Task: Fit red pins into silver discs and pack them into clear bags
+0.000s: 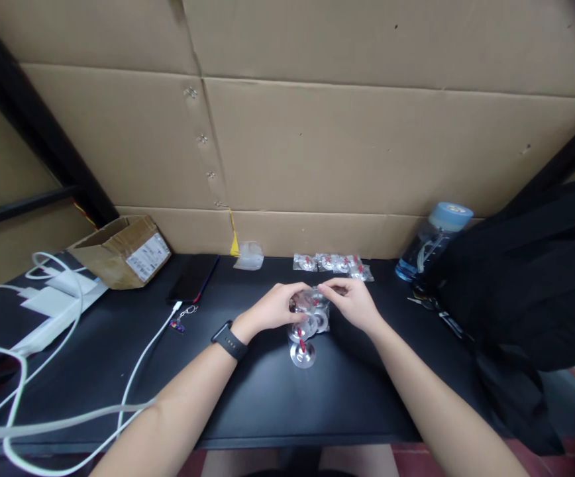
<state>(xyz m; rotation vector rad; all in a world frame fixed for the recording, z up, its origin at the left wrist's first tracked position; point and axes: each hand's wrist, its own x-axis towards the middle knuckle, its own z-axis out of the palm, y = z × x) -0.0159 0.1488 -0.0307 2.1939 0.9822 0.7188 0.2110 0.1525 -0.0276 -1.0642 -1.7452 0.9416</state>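
Note:
Over the middle of the black desk, my left hand (pixel 278 306) has its thumb and fingers closed round a clear suction cup (pixel 301 305) with some red on it. My right hand (pixel 351 299) pinches the upper edge of a small clear plastic bag (pixel 318 292) close beside it. Just under my hands lie more clear suction cups with red parts; the nearest suction cup (pixel 303 355) rests on the desk. Behind my hands, several bagged suction cups (pixel 334 263) lie in a row along the back. My fingers partly hide the bag's contents.
An open cardboard box (pixel 123 252), a phone (pixel 193 278) with a white cable (pixel 141 361), and a keychain (pixel 178 325) are at left. A clear plastic pouch (pixel 250 256) lies near the cardboard wall (pixel 317 146). At right stand a water bottle (pixel 431 238) and a black bag (pixel 530 278).

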